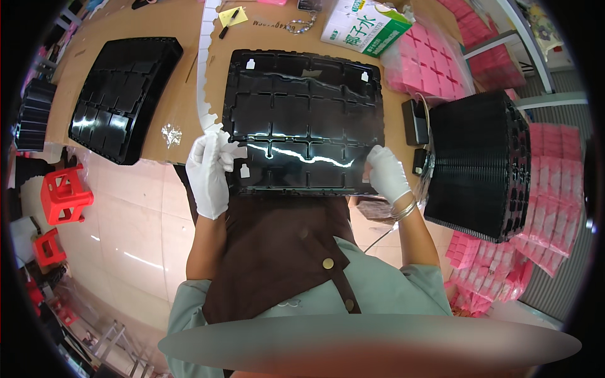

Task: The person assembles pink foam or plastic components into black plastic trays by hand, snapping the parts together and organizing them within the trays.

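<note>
A black plastic tray (290,113) with rows of shallow compartments lies in front of me. Small white bottle-shaped stickers sit on it: one at the far left corner (251,64), one at the far right (365,77), one at the near left (245,171). My left hand (210,173), white-gloved, pinches the near end of a long white paper strip (203,69) beside the tray's left edge. At the near right corner, my gloved right hand (387,175) has its fingers closed against the tray; what they hold, if anything, is hidden.
Another black tray stack (120,94) lies on the cardboard-covered table to the left. A tall stack of black trays (472,164) stands right. Farther back are a carton (365,28), pink foam blocks (428,63), a yellow note (234,17) and a pen (228,24).
</note>
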Demonstrator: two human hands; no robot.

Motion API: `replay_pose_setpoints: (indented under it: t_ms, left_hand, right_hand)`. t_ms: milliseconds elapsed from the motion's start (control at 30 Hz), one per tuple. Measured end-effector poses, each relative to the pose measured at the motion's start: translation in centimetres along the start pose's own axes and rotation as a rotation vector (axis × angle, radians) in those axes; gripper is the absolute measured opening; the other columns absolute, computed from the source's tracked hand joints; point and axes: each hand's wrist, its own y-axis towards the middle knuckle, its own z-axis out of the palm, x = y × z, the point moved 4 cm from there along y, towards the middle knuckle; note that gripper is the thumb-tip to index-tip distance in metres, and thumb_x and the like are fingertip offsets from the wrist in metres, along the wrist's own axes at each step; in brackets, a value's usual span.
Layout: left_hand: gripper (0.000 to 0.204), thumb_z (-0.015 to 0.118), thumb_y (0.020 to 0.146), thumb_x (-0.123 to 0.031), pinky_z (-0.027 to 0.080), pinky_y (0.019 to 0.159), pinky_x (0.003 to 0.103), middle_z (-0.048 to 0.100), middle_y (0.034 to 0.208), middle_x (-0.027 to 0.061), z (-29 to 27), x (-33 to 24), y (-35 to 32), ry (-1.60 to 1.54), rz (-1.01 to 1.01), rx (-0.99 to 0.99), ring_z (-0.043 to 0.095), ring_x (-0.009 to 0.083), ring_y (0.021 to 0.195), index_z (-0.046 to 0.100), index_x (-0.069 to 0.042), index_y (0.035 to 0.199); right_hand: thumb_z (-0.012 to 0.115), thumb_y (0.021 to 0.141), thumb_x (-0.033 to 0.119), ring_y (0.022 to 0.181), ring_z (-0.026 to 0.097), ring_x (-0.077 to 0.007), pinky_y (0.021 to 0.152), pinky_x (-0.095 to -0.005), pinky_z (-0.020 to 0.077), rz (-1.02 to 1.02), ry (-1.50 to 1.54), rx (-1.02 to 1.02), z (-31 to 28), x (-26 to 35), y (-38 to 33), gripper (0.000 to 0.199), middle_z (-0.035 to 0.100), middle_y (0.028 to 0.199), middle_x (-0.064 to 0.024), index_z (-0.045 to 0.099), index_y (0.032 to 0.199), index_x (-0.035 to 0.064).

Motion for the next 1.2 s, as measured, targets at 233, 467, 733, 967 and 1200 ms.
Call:
replay_pose_setpoints:
  t_ms: [233, 467, 733, 967, 1200]
  left_hand:
    - [0.020, 0.055, 0.097, -0.022, 0.038, 0.051, 0.017, 0.059, 0.074, 0.0003, -0.9, -0.5, 0.1, 0.035, 0.017, -0.042, 0.049, 0.0033, 0.058, 0.062, -0.003, 0.095]
    - [0.020, 0.055, 0.097, -0.022, 0.035, 0.050, 0.016, 0.054, 0.065, -0.0010, -0.4, -0.6, 0.4, 0.069, 0.030, -0.050, 0.046, 0.0035, 0.055, 0.062, -0.004, 0.094]
    - [0.023, 0.057, 0.096, -0.026, 0.036, 0.051, 0.015, 0.059, 0.067, -0.0002, -0.5, -1.7, -0.1, 0.136, 0.042, -0.083, 0.048, 0.0020, 0.055, 0.062, -0.004, 0.092]
    - [0.023, 0.058, 0.096, -0.027, 0.036, 0.051, 0.015, 0.059, 0.067, -0.0008, -0.7, -1.6, 0.4, 0.124, 0.014, -0.132, 0.050, 0.0018, 0.055, 0.062, -0.004, 0.093]
    - [0.023, 0.058, 0.096, -0.027, 0.037, 0.052, 0.016, 0.059, 0.070, -0.0003, -0.9, -0.5, 1.2, 0.126, -0.022, -0.079, 0.051, 0.0022, 0.057, 0.062, -0.004, 0.093]
  right_hand:
    - [0.057, 0.066, -0.010, 0.077, 0.056, -0.0264, 0.065, -0.0363, 0.0492, -0.328, 0.273, 0.034, -1.3, -1.0, -0.9, 0.013, 0.055, 0.080, -0.0088, 0.056, 0.064, 0.0032]
    - [0.054, 0.076, -0.009, 0.068, 0.064, -0.0162, 0.064, -0.0297, 0.0516, 0.041, 0.712, -0.222, -1.5, -6.0, 7.2, 0.011, 0.062, 0.067, -0.0089, 0.059, 0.077, 0.0010]
    - [0.062, 0.078, 0.010, 0.077, 0.067, -0.0286, 0.071, -0.0382, 0.0510, 0.076, -0.006, -0.391, -2.3, -7.0, 19.1, 0.010, 0.067, 0.076, -0.0120, 0.067, 0.087, 0.0081]
    - [0.066, 0.076, 0.010, 0.073, 0.066, -0.0276, 0.068, -0.0374, 0.0511, 0.103, 0.258, -0.076, -2.1, -9.2, 21.0, 0.009, 0.067, 0.075, -0.0119, 0.065, 0.083, 0.0059]
    - [0.065, 0.074, 0.006, 0.077, 0.063, -0.0350, 0.069, -0.0431, 0.0507, 0.020, 0.032, -0.220, -2.6, -7.1, 20.7, 0.005, 0.064, 0.079, -0.0163, 0.062, 0.078, 0.0051]
